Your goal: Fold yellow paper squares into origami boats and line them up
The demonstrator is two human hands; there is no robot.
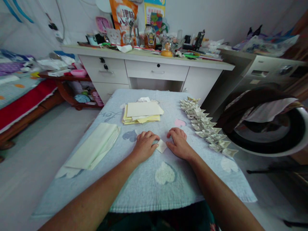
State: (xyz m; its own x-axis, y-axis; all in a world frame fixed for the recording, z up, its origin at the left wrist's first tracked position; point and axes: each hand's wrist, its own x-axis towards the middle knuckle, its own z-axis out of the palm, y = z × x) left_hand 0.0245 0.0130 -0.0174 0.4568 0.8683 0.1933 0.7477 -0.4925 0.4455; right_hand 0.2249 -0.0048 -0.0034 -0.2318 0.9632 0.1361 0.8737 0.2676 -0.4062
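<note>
A small pale folded paper square (161,146) lies on the cloth-covered table, one corner pointing toward me. My left hand (145,145) is at its left side, with thumb and forefinger closed on that edge and the other fingers curled down. On the other side, my right hand (179,143) rests on the cloth with thumb and forefinger apart. Its thumb tip is close to the square's right corner, and nothing shows in its fingers. Beyond the hands sits a stack of cream and yellow paper sheets (144,110).
Folded pale green paper (95,146) lies at the left of the table (146,192). Rows of small folded paper shapes (204,125) line the right side. Behind stands a white drawer desk (157,68) crowded with items. An open-doored washing machine (264,69) is at right.
</note>
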